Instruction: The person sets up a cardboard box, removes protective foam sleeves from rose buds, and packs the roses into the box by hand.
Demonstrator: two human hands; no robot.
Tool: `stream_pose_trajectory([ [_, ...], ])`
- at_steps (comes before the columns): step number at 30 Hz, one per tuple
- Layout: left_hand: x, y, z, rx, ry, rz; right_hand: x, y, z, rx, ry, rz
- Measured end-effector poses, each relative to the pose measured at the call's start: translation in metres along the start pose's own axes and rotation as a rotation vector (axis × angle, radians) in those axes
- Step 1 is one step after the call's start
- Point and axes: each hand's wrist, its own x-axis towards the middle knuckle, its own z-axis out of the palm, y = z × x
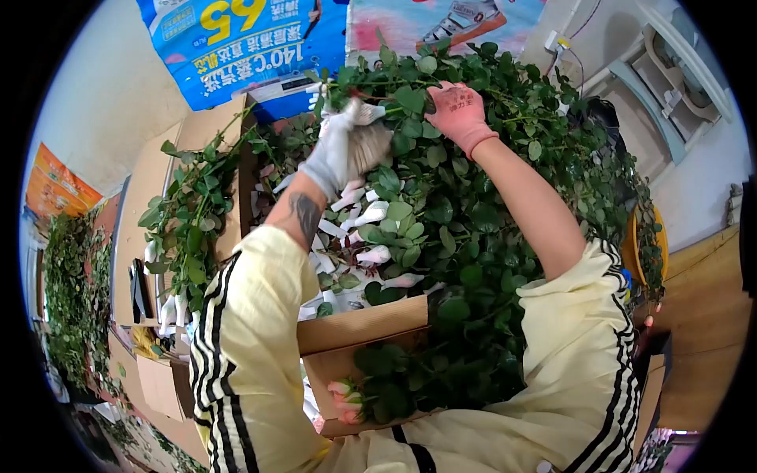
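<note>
My right hand (460,117), in a pink glove with dark print, is closed on a leafy rose stem (410,82) at the back of the pile. My left hand (345,148), in a white glove, is just left of it, near that stem's flower end. Its fingers are smeared by motion, so its grip is unclear. Below both hands spreads a big heap of green rose stems (473,213). Several white-sleeved buds (374,211) lie at the heap's left side.
An open cardboard box (363,325) near my body has pink roses (345,400) in it. To the left, more stems (201,193) hang over a cardboard box (146,197) beside a black tool (139,290). A yellow tub (661,244) stands right. Posters (252,47) back the table.
</note>
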Motion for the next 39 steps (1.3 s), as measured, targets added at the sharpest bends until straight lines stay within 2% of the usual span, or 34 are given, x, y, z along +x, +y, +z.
stream_pose_trajectory([
  [1, 0.024, 0.005, -0.027, -0.050, -0.086, 0.123, -0.011, -0.002, -0.004, 0.002, -0.018, 0.000],
  [3, 0.027, 0.017, 0.003, -0.014, 0.107, 0.230, -0.041, -0.020, -0.027, 0.118, 0.374, -0.151],
  [5, 0.046, 0.035, -0.003, 0.103, 0.117, 0.277, -0.065, -0.032, -0.021, 0.228, 0.289, -0.469],
  [6, 0.056, 0.052, -0.025, 0.090, -0.143, 0.170, -0.068, -0.043, -0.009, 0.233, 0.105, -0.436],
  [7, 0.062, 0.061, -0.029, 0.059, -0.156, 0.115, -0.066, -0.048, 0.022, 0.207, -0.013, -0.362],
  [9, 0.057, 0.057, -0.015, 0.103, 0.062, 0.228, -0.056, -0.052, 0.043, -0.036, -0.153, -0.268],
  [10, 0.055, 0.058, -0.012, 0.108, 0.064, 0.233, -0.048, -0.052, 0.051, -0.033, -0.147, -0.271],
  [12, 0.052, 0.060, -0.016, 0.026, 0.061, 0.192, -0.034, -0.055, 0.064, -0.195, -0.268, -0.307],
  [15, 0.052, 0.065, -0.022, -0.029, 0.108, 0.132, -0.013, -0.056, 0.086, -0.169, -0.335, -0.268],
  [17, 0.055, 0.060, -0.024, -0.026, 0.157, 0.175, -0.006, -0.056, 0.120, -0.294, -0.336, -0.273],
  [19, 0.056, 0.060, -0.021, 0.020, 0.247, 0.239, -0.002, -0.050, 0.165, -0.913, 0.176, -0.404],
  [20, 0.054, 0.061, -0.019, 0.057, 0.227, 0.244, -0.001, -0.053, 0.140, -0.247, -0.237, -0.382],
  [23, 0.047, 0.067, -0.022, 0.074, 0.205, 0.231, -0.011, -0.044, 0.068, -0.119, -0.251, -0.394],
  [24, 0.047, 0.068, -0.024, 0.064, 0.196, 0.211, -0.021, -0.034, 0.059, -0.074, -0.122, -0.414],
  [27, 0.048, 0.070, -0.029, 0.032, 0.164, 0.229, -0.055, 0.011, 0.035, -0.019, 0.078, -0.460],
  [29, 0.043, 0.067, -0.030, 0.008, 0.182, 0.212, -0.071, 0.034, 0.007, -0.010, -0.016, -0.408],
  [30, 0.041, 0.065, -0.036, -0.036, 0.178, 0.211, -0.082, 0.050, 0.007, 0.054, 0.092, -0.394],
  [31, 0.040, 0.061, -0.043, -0.079, 0.174, 0.208, -0.091, 0.064, 0.004, 0.042, 0.096, -0.374],
  [33, 0.040, 0.050, -0.060, -0.041, 0.239, 0.251, -0.104, 0.085, -0.001, 0.136, 0.355, -0.467],
  [34, 0.039, 0.048, -0.072, -0.042, 0.251, 0.205, -0.114, 0.082, 0.005, 0.665, 0.216, -0.273],
  [35, 0.034, 0.041, -0.078, -0.054, 0.259, 0.235, -0.125, 0.079, 0.012, 1.218, 0.200, -0.049],
  [37, 0.032, 0.011, -0.087, 0.110, 0.310, 0.287, -0.123, 0.083, 0.006, 0.502, 0.224, -0.291],
  [38, 0.019, -0.001, -0.068, 0.244, 0.372, 0.156, -0.122, 0.080, -0.004, 0.177, 0.251, -0.398],
  [39, 0.006, -0.016, -0.046, 0.379, 0.437, 0.025, -0.122, 0.078, -0.002, 0.130, 0.215, -0.395],
])
